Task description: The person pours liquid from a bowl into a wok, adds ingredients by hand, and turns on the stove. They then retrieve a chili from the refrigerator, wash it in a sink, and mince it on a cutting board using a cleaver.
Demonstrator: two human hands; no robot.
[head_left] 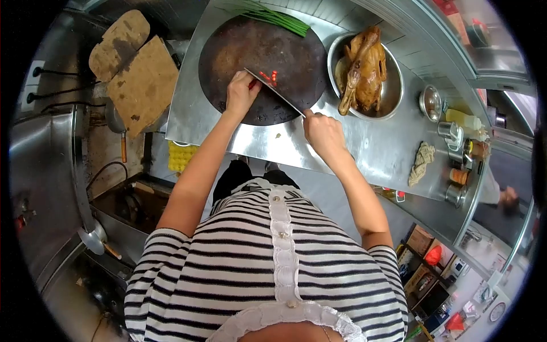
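Observation:
My right hand [323, 134] grips the handle of a kitchen knife [280, 96], its blade slanting up and left across a round dark cutting board [236, 48]. On the blade's left side, my left hand [241, 94] has its fingers bent round a red chili pepper [252, 84]. Only a small part of that pepper shows beneath the fingers. Small cut pieces of red chili [273, 76] lie on the board just past the blade. A bunch of long green stalks [279, 20], like chives or scallions, rests along the board's far edge.
Right of the board, a metal bowl [397, 85] holds a whole browned duck [364, 71]. A crumpled cloth [422, 162] lies on the steel counter [370, 148], near several jars and containers along the right side. Brown cardboard pieces [142, 85] and a yellow egg tray [180, 157] are at left.

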